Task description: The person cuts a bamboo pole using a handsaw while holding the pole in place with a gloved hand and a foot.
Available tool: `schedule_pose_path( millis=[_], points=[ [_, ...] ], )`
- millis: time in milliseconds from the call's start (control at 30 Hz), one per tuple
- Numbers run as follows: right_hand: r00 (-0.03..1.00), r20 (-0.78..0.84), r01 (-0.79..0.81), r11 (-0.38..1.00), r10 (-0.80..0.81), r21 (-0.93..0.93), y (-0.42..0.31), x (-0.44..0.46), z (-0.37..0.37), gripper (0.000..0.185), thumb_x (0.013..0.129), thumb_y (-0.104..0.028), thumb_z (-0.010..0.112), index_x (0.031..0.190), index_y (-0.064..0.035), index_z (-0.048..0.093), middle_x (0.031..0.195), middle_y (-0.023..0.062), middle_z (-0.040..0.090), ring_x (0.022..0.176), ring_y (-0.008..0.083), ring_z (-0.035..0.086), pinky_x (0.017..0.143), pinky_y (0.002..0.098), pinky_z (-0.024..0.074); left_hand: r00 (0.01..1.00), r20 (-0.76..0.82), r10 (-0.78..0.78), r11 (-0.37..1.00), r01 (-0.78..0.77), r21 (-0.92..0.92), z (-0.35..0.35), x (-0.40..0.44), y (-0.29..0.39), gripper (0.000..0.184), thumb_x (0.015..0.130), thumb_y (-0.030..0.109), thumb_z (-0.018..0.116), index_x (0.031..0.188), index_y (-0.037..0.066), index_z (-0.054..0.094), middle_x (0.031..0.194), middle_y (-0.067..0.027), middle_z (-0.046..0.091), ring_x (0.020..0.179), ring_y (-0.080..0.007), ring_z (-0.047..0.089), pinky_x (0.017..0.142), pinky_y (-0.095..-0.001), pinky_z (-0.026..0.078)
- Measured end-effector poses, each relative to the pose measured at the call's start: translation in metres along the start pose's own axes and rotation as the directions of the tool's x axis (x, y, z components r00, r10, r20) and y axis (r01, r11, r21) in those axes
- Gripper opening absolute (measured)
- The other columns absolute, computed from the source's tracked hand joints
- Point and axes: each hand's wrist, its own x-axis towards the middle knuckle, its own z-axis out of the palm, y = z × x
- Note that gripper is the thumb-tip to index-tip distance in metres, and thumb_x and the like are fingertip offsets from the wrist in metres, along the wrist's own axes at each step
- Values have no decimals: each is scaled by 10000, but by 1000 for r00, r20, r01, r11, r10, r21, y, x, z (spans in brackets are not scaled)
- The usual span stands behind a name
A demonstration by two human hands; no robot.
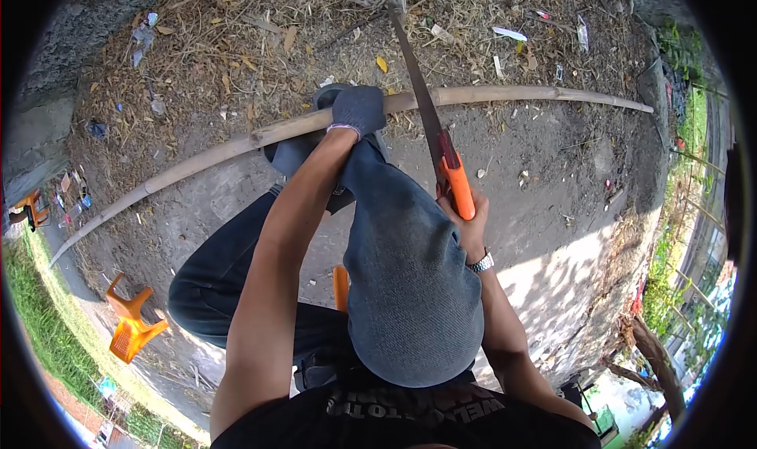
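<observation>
A long bamboo pole (497,94) runs from side to side across the view, curved by the wide lens. My left hand (359,108), in a dark grey glove, is closed around the pole near its middle, just ahead of my raised knee. A bare right hand (471,227) with a metal watch at the wrist is mine, and it grips the orange handle of a handsaw (419,86). The long, narrow blade crosses the pole to the right of the glove. Whether the teeth have cut into the bamboo cannot be seen.
Dry leaves, straw and litter cover the dirt ground (236,70). An orange plastic chair (132,319) lies at the left, and a stone wall (39,134) borders that side. My jeans-covered leg (414,283) rises between my arms. Plants (670,283) and a tree trunk (658,354) stand right.
</observation>
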Motion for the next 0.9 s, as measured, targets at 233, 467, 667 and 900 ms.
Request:
schedule_pose_path(
  millis=[233, 467, 667, 900],
  points=[
    [984, -87, -151, 988, 154, 37, 9, -78, -31, 149, 834, -33, 688, 966, 25, 724, 710, -26, 600, 641, 44, 550, 600, 241, 465, 999, 50, 2, 1000, -1, -20, 2, -6, 1, 318, 797, 288, 738, 1024, 75, 804, 944, -198, 783, 898, -375, 774, 827, -493, 612],
    [999, -30, 32, 998, -33, -49, 7, 22, 11, 118, 830, -47, 694, 933, 10, 700, 674, -11, 598, 606, 69, 534, 572, 277, 456, 998, 62, -26, 1000, 27, -11, -13, -11, 8, 296, 784, 224, 743, 1027, 69, 812, 983, -210, 786, 932, -374, 777, 844, -494, 615],
    [991, -103, -75, 994, 83, 73, 20, -66, -12, 119, 838, -38, 694, 944, 14, 706, 704, -19, 610, 623, 62, 539, 585, 267, 461, 998, 63, -18, 999, 20, -28, -2, -11, 4, 297, 796, 243, 745, 1027, 69, 807, 982, -199, 787, 920, -374, 778, 833, -492, 618],
    [1000, -28, -4, 1000, 4, -7, 6, 26, 4, 100, 841, -51, 702, 917, 12, 686, 700, -32, 594, 624, 48, 522, 572, 264, 444, 1000, 27, 13, 1000, -12, -17, -5, -14, 7, 283, 814, 261, 709, 989, 52, 786, 947, -220, 776, 894, -389, 772, 817, -510, 608]
  ],
)
